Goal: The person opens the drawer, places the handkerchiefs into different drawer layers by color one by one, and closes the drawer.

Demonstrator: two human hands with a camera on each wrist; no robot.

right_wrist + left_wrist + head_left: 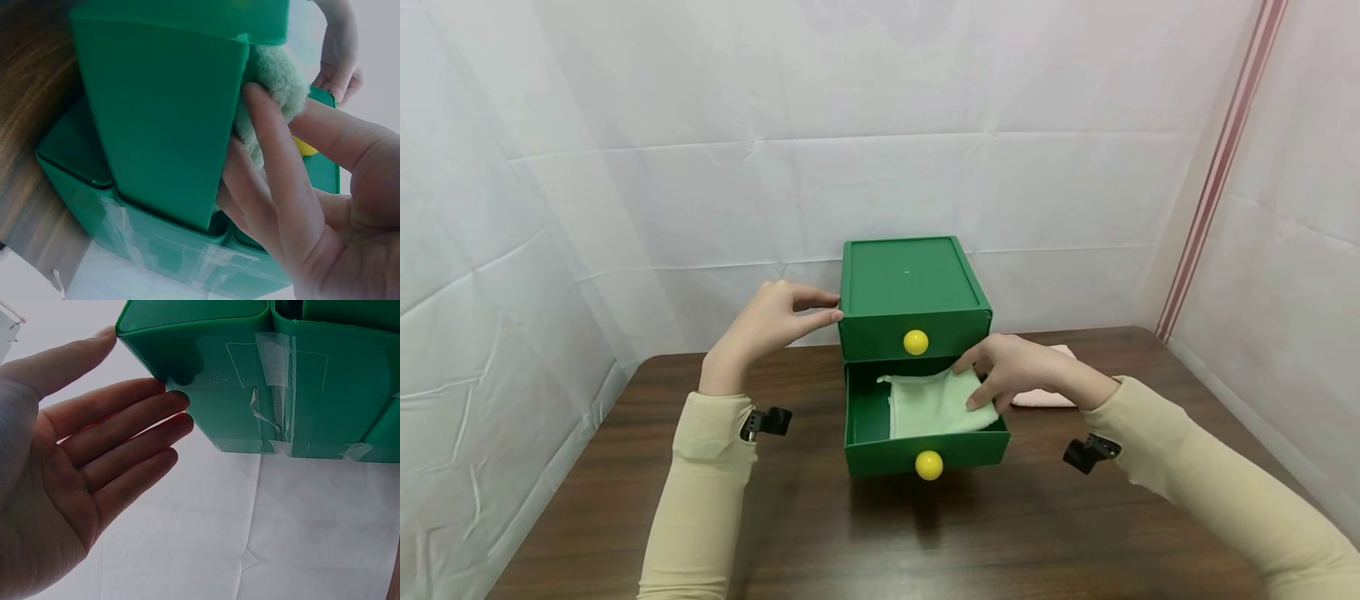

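Note:
A green two-drawer box (910,283) stands mid-table. Its upper drawer is closed, with a yellow knob (915,342). The lower drawer (925,454) is pulled out and holds a folded light green cloth (934,406). My right hand (1007,367) reaches into that drawer from the right and pinches the cloth's right edge between thumb and fingers (269,144); the bunched cloth (275,72) lies against the drawer wall (162,125). My left hand (775,321) is flat and open, its fingertips (169,403) touching the box's left side (281,375) and its thumb at the top edge.
A pink cloth (1043,399) lies on the brown table (925,542) right of the box, partly behind my right hand. White sheeting walls the table at the back and both sides. A small black camera mount sits on each wrist.

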